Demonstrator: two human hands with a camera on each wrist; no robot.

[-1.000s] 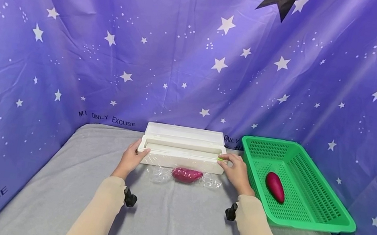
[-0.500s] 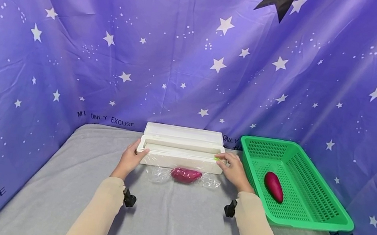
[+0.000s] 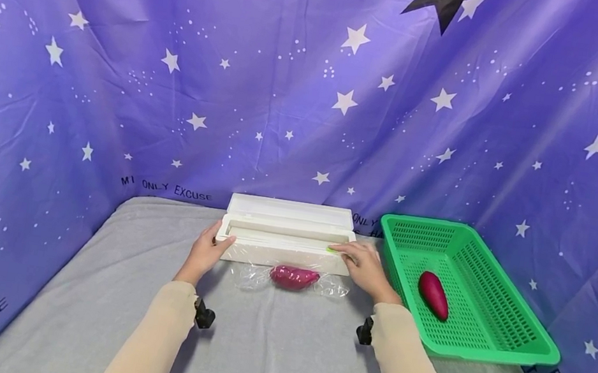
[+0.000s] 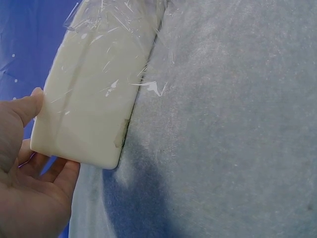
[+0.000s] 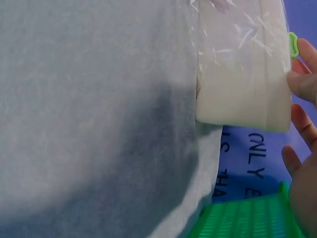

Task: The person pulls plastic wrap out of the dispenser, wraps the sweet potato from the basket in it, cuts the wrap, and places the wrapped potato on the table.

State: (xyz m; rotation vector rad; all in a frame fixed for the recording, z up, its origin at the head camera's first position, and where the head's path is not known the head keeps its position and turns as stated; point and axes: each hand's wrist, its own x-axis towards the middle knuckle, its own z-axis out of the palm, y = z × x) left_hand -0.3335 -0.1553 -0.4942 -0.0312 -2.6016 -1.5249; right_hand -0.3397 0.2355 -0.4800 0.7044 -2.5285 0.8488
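Observation:
A white cling film dispenser (image 3: 288,258) stands on the cloth with its lid (image 3: 290,212) raised. My left hand (image 3: 203,253) grips its left end, thumb on the front edge and fingers curled round the end in the left wrist view. My right hand (image 3: 365,267) pinches a small green slide cutter (image 3: 331,249) on the top front edge, right of the middle. Clear cling film (image 4: 106,54) hangs down over the dispenser's front. Just before it lies a purple sweet potato (image 3: 293,278), wrapped in film that spreads out on both sides.
To the right stands a green perforated basket (image 3: 488,356) with another purple sweet potato (image 3: 434,295) in it. Grey cloth (image 3: 274,350) covers the table. A purple star-patterned curtain (image 3: 268,79) hangs close behind and on both sides.
My right hand has slid left along the dispenser's edge with the green slide cutter, from near the right end. The left hand keeps its hold; the wrapped sweet potato stays in place.

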